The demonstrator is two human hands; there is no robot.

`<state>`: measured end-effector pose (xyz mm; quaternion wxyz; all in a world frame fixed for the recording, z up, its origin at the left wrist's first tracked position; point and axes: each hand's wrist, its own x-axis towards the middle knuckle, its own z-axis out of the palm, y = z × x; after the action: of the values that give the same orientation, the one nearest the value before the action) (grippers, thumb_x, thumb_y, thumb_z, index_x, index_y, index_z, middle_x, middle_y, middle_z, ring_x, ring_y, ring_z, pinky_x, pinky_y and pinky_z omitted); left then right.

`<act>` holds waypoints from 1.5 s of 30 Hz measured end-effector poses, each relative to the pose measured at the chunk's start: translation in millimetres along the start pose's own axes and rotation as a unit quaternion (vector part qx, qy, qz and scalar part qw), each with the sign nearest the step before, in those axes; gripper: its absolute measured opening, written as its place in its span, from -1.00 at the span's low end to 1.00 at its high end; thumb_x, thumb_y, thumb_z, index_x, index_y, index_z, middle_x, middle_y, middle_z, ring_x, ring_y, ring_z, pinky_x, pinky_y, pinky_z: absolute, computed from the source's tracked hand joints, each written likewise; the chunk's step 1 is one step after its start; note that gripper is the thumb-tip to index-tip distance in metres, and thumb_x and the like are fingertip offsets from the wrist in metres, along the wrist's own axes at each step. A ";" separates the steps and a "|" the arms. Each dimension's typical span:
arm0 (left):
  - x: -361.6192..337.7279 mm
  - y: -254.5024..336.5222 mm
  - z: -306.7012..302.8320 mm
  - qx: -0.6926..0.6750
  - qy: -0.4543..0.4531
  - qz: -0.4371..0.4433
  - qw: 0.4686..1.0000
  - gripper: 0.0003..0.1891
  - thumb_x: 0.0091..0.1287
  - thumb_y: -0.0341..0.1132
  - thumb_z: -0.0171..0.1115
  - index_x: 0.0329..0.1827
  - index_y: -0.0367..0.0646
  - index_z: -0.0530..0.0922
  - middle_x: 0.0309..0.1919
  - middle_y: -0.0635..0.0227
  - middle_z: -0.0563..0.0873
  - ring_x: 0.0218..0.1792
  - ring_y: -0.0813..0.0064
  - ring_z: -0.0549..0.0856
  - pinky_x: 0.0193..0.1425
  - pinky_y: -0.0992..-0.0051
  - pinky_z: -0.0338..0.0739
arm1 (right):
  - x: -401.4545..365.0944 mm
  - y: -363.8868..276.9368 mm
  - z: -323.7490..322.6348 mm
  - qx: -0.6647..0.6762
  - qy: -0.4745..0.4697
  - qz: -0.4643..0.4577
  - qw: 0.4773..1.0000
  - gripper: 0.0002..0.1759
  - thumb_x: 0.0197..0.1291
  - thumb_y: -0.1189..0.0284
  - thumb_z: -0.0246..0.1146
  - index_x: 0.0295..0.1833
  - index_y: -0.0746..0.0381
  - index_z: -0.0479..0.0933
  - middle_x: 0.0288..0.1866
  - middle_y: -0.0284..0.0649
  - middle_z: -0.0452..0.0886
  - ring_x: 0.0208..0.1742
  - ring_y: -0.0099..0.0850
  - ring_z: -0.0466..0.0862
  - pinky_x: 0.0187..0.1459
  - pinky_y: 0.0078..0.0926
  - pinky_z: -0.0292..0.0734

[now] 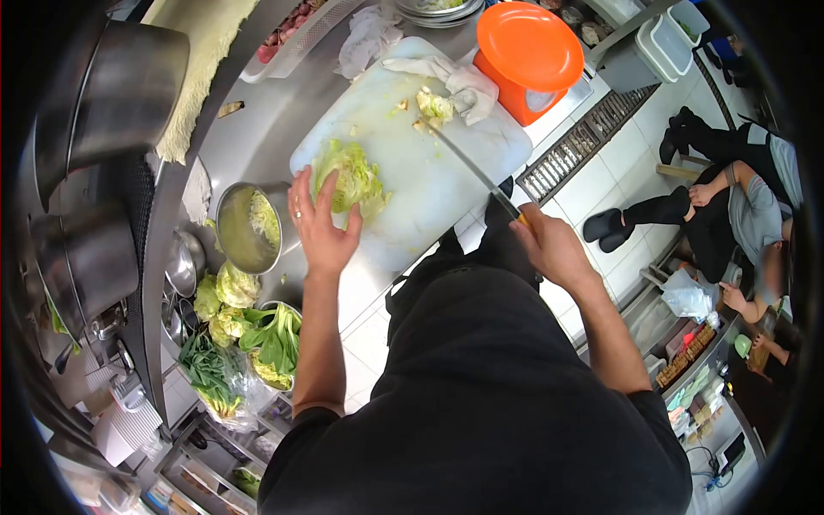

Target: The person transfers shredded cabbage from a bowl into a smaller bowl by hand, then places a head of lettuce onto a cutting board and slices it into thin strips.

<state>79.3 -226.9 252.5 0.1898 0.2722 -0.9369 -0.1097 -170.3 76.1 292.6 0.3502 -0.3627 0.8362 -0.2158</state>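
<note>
My left hand (324, 225) has its fingers spread at the near left edge of a white cutting board (421, 197), beside a pile of cut lettuce (350, 176). In my right hand (556, 245) is a knife (472, 167) with a yellow and dark handle. Its long blade reaches across the board, and the tip is at some lettuce core scraps (435, 107). A crumpled white cloth (468, 86) lies on the far part of the board. To the left of my left hand stands a metal pot (249, 227) with shredded pale pieces inside.
An orange scale (528, 56) stands beyond the board's right corner. Lettuce heads (232, 296) and leafy greens (273, 339) sit at lower left. A perforated basket of shallots (287, 39) is at the top. A floor drain (588, 142) and seated people are at right.
</note>
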 end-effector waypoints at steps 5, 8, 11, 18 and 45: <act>21.5 -41.5 15.7 -0.007 -0.072 0.008 0.997 -0.23 0.46 -0.01 0.49 0.72 0.11 0.46 0.77 -0.03 0.23 0.70 -0.16 0.33 0.77 -0.13 0.18 | -6.5 3.3 12.6 -0.004 -0.049 -0.011 0.999 -0.68 0.66 0.19 0.22 -0.01 0.25 0.44 -0.43 0.13 0.64 -0.26 0.25 0.68 -0.21 0.18 0.48; 17.0 -47.2 36.1 -0.090 -0.125 -0.037 0.987 -0.27 0.50 -0.02 0.44 0.72 0.10 0.46 0.73 -0.03 0.31 0.63 -0.19 0.42 0.69 -0.06 0.33 | -4.7 1.1 15.1 0.000 -0.056 -0.019 0.998 -0.68 0.66 0.19 0.22 -0.01 0.25 0.43 -0.41 0.14 0.65 -0.24 0.25 0.68 -0.20 0.18 0.48; -8.3 -31.7 62.1 -0.026 -0.025 -0.096 0.995 -0.32 0.56 -0.03 0.37 0.71 0.04 0.46 0.53 -0.16 0.49 0.47 -0.24 0.53 0.57 -0.09 0.43 | -6.3 -2.0 19.1 0.012 -0.060 -0.025 0.998 -0.67 0.67 0.18 0.21 -0.01 0.26 0.43 -0.38 0.14 0.66 -0.22 0.26 0.69 -0.18 0.18 0.49; -20.5 32.0 71.0 0.055 -0.037 -0.298 0.952 -0.10 0.62 0.07 0.27 0.80 -0.30 0.12 0.53 -0.42 0.33 0.43 -0.39 0.46 0.55 -0.16 0.42 | -1.2 -34.2 23.4 0.042 -0.092 -0.033 0.994 -0.66 0.66 0.19 0.22 0.00 0.29 0.45 -0.32 0.15 0.69 -0.16 0.26 0.71 -0.12 0.20 0.54; -24.7 37.5 71.4 0.055 -0.048 -0.263 0.962 -0.07 0.55 0.07 0.36 0.75 -0.39 0.19 0.53 -0.32 0.38 0.42 -0.42 0.48 0.58 -0.14 0.41 | 46.8 -26.6 79.6 -0.150 -0.048 -0.090 0.983 -0.69 0.63 0.20 0.21 0.11 0.25 0.45 -0.37 0.02 0.75 -0.28 0.10 0.81 -0.25 0.12 0.70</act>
<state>51.3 -175.0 192.2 0.0937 0.5135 -0.8448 -0.1175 -122.1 15.0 236.2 0.3105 -0.4945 0.8055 -0.1008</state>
